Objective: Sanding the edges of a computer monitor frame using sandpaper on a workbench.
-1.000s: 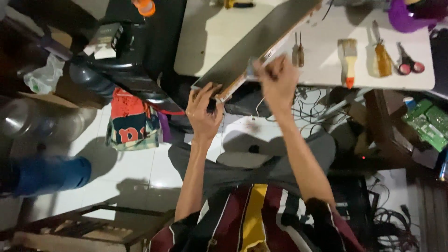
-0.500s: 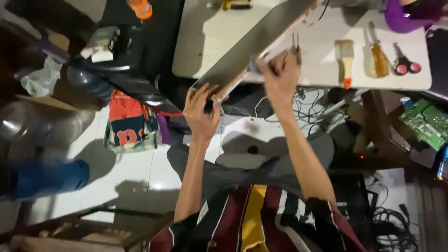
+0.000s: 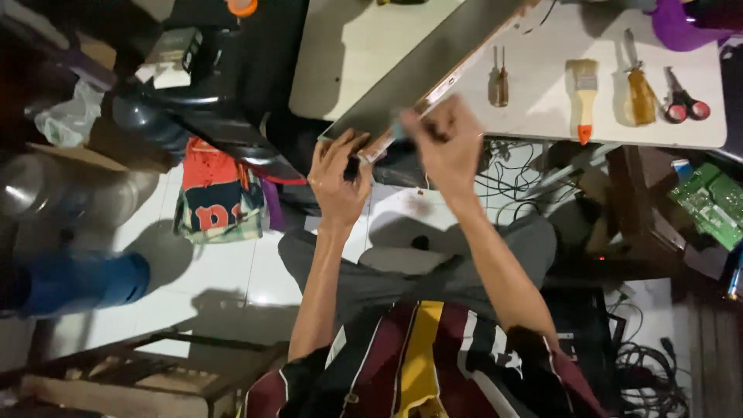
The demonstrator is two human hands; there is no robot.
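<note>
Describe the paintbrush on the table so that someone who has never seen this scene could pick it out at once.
Look at the white table at the top. Right of the long grey panel lies a row of tools. The paintbrush is second in it, between the small screwdrivers and the amber-handled screwdriver: pale wood, orange tip.

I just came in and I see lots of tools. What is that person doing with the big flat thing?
A person sitting at a white table is working on a long flat grey panel that sticks out over the table's edge. The left hand grips the panel's near corner, and the right hand is closed on its edge, around something too blurred to tell. Further along the table lie two small screwdrivers, a paintbrush, a yellow-handled screwdriver and red-handled scissors, untouched.
</note>
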